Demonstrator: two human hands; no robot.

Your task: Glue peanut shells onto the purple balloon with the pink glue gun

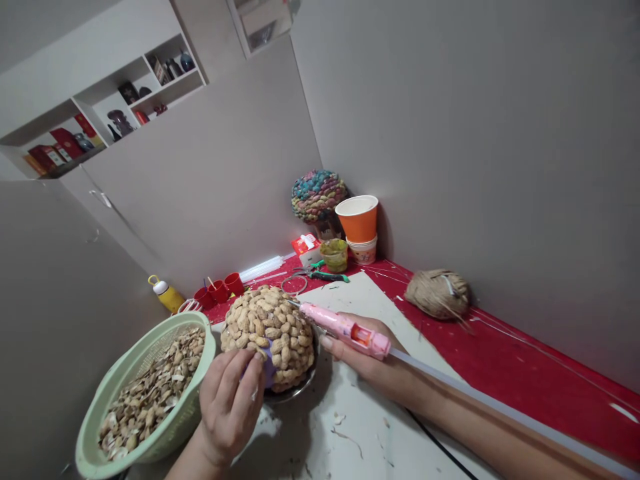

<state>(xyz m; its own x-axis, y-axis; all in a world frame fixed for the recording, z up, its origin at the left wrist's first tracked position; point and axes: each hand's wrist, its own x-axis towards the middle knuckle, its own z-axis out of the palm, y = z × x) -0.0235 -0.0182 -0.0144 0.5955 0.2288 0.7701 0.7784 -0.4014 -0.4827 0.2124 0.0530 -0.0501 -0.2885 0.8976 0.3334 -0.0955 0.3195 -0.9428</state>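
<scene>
Head view, right hand (373,363) gripping a pink glue gun (345,327), nozzle touching the peanut-covered dome (267,327) on the white surface (350,427), left hand (230,400) pinching a shell against the dome's front, green colander (100,427) of shells just left.

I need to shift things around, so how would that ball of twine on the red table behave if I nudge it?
The ball of twine looks rounded, so it would probably roll. Loose strands trail from it, so it may unwind or snag. It seems light and soft.
</scene>
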